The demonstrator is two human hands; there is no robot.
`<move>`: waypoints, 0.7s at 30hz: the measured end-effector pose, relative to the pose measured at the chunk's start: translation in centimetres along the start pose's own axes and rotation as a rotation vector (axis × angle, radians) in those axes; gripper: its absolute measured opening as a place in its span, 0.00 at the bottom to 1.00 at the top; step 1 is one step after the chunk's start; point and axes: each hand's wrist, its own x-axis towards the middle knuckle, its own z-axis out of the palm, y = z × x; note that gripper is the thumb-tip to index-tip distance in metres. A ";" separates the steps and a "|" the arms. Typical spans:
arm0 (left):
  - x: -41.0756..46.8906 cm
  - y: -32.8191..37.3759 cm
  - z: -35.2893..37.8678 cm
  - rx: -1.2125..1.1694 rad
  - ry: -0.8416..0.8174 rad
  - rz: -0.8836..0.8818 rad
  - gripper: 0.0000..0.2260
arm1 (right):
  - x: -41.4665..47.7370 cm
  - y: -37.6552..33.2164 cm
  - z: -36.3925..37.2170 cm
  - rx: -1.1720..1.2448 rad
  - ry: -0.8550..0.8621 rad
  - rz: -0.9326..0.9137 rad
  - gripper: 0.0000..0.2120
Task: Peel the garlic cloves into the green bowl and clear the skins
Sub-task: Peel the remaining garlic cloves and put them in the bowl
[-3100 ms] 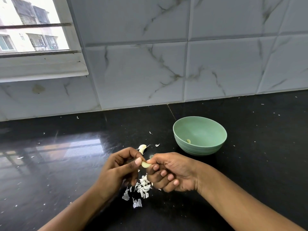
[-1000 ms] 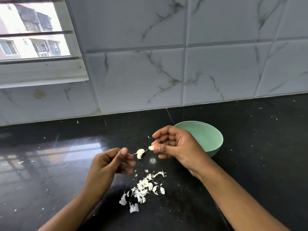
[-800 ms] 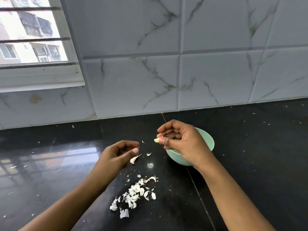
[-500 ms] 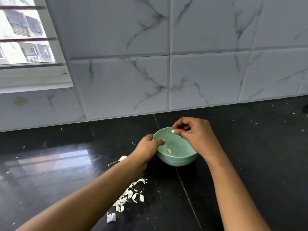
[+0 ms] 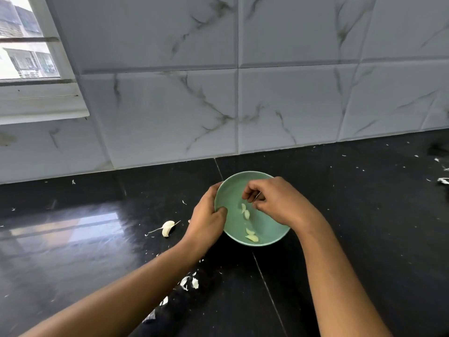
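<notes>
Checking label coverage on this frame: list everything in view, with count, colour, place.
green bowl: one, green, mid countertop
garlic pieces: about four, pale, inside the bowl
loose garlic clove: one, whitish, left of the bowl
skins: scattered, white, by the left forearm
countertop: one, black
wall tiles: several, white marbled, behind
window: one, top left
left hand: grips bowl rim
right hand: above bowl, fingers curled

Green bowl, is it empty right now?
No, a few pale peeled garlic cloves lie inside the green bowl.
</notes>
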 end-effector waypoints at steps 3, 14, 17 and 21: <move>0.2 0.0 0.0 -0.006 0.000 -0.027 0.27 | 0.0 -0.1 -0.1 -0.001 0.041 0.001 0.12; 2.1 0.5 -1.0 -0.062 -0.111 -0.255 0.25 | 0.5 -2.4 1.5 0.109 0.540 -0.222 0.05; 1.3 1.1 -4.2 -0.089 -0.054 -0.211 0.35 | -0.1 -5.1 3.2 0.202 0.628 -0.365 0.05; -1.1 -1.2 -11.4 0.064 0.156 -0.058 0.11 | -0.9 -7.2 7.3 0.205 0.321 -0.403 0.08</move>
